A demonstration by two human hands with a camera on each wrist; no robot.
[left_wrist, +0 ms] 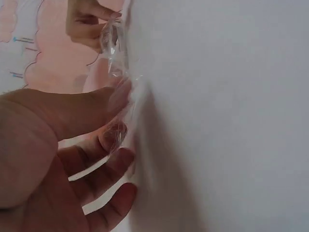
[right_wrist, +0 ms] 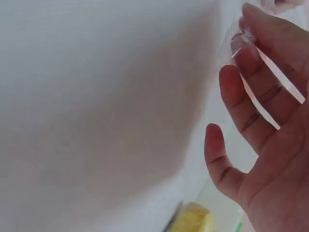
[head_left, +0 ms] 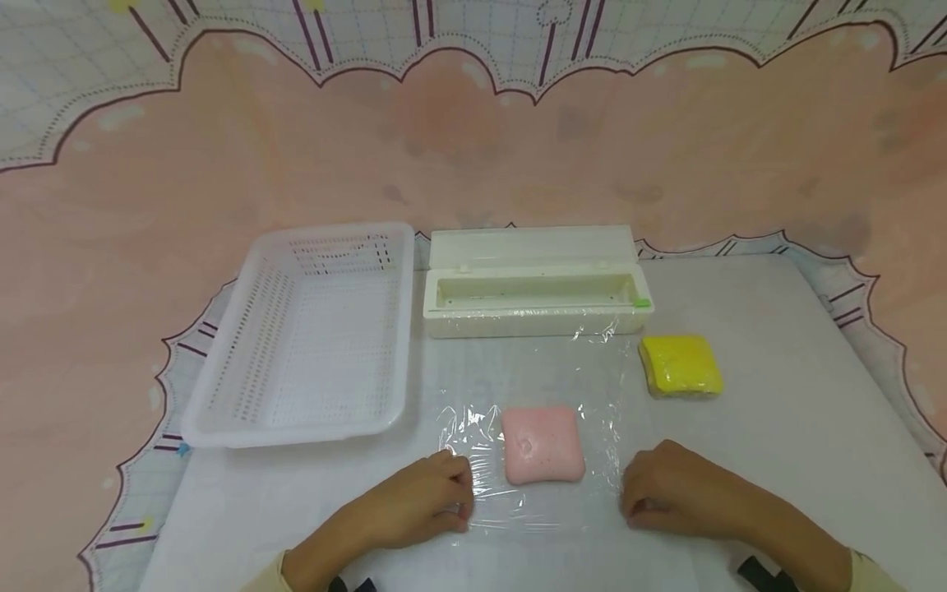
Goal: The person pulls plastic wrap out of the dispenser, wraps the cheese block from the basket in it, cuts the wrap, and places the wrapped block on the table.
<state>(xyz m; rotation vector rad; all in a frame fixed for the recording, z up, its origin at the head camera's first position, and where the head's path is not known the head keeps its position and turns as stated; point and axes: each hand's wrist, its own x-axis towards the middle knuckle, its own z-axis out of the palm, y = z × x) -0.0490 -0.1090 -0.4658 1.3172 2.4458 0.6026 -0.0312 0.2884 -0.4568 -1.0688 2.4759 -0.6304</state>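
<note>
A sheet of clear cling film (head_left: 488,501) lies on the white table, reaching forward to the cream cling film box. On it, between the hands, sits a pink, rounded square block (head_left: 543,445). My left hand (head_left: 425,501) pinches the near left part of the film between thumb and forefinger; the left wrist view shows crumpled film (left_wrist: 116,53) at those fingertips. At the near right edge, my right hand (head_left: 669,491) pinches the film, bunched film (right_wrist: 245,37) showing at its thumb and forefinger. Its other fingers are spread apart.
Behind the film stands the cream cling film box (head_left: 536,322), its lid raised and a green slider at its right end. A white perforated basket (head_left: 296,440) is at left. A yellow, shiny wrapped block (head_left: 682,365) lies at right. Patterned cloth (head_left: 473,164) surrounds the white tabletop (head_left: 799,395).
</note>
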